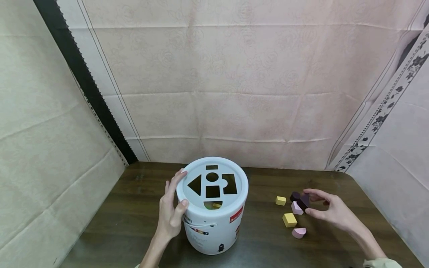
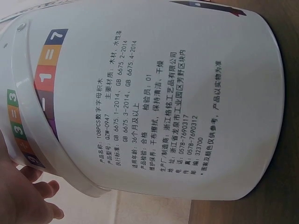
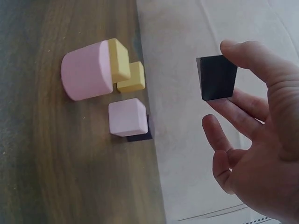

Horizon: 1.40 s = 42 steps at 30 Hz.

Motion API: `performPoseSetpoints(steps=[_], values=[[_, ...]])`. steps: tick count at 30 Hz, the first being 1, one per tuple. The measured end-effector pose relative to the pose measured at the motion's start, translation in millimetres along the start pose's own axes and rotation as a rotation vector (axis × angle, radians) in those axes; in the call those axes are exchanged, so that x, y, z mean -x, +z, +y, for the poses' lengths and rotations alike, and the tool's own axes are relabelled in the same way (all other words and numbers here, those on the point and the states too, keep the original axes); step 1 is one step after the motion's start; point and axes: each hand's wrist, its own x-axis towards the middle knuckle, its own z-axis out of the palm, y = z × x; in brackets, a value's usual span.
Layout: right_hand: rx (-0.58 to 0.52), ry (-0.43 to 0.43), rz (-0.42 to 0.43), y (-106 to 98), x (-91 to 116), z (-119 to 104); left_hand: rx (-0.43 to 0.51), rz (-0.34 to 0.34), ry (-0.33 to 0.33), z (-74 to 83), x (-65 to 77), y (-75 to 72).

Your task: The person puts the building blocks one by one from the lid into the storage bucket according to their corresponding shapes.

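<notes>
A white shape-sorter bucket (image 1: 214,238) stands upright, its lid (image 1: 196,204) cut with triangular, round, square and other holes. My left hand (image 1: 169,216) grips the lid's left edge, thumb at the front and fingers further back. Printed text covers the bucket wall in the left wrist view. Off to the right, my right hand (image 1: 335,213) pinches a black triangular block (image 1: 305,201) between thumb and fingers. In the right wrist view this block (image 3: 217,78) shows a flat face. Just beside it lie a dark rounded block (image 1: 295,197) and a pink block (image 1: 296,209).
Two yellow blocks (image 1: 289,220) and a pink half-round block (image 1: 299,233) lie on the brown wooden table (image 1: 134,223), between bucket and right hand. Something yellow shows through the lid's front hole. Pale cloth (image 1: 234,93) hangs behind the table and at both sides.
</notes>
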Motion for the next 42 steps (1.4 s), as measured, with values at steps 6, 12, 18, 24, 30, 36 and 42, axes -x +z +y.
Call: performPoseSetpoints(steps=[6, 12, 18, 24, 30, 36, 42], values=[[0.016, -0.019, 0.009, -2.3, -6.5, -12.2, -0.008, -0.005, -0.004, -0.6, -0.4, -0.3], [0.014, -0.047, 0.013, -3.9, -14.8, -26.0, -0.011, -0.004, -0.002, -1.0, 0.5, -0.3], [0.012, -0.070, 0.014, -6.2, -21.3, -38.5, -0.010, -0.004, 0.001, -0.8, 0.4, -0.1], [0.004, -0.099, 0.027, -8.5, -29.4, -53.2, -0.005, -0.004, 0.002, -1.5, -0.6, 0.2], [-0.001, -0.103, 0.013, -10.7, -37.8, -69.8, -0.004, 0.005, 0.009, -0.4, -0.4, 0.1], [-0.008, -0.114, 0.005, -12.4, -46.7, -87.6, -0.002, 0.006, 0.014, -0.5, -0.7, 0.6], [-0.013, -0.147, 0.014, -12.7, -57.6, -102.7, -0.008, -0.002, 0.005, -0.2, 0.0, 0.3]])
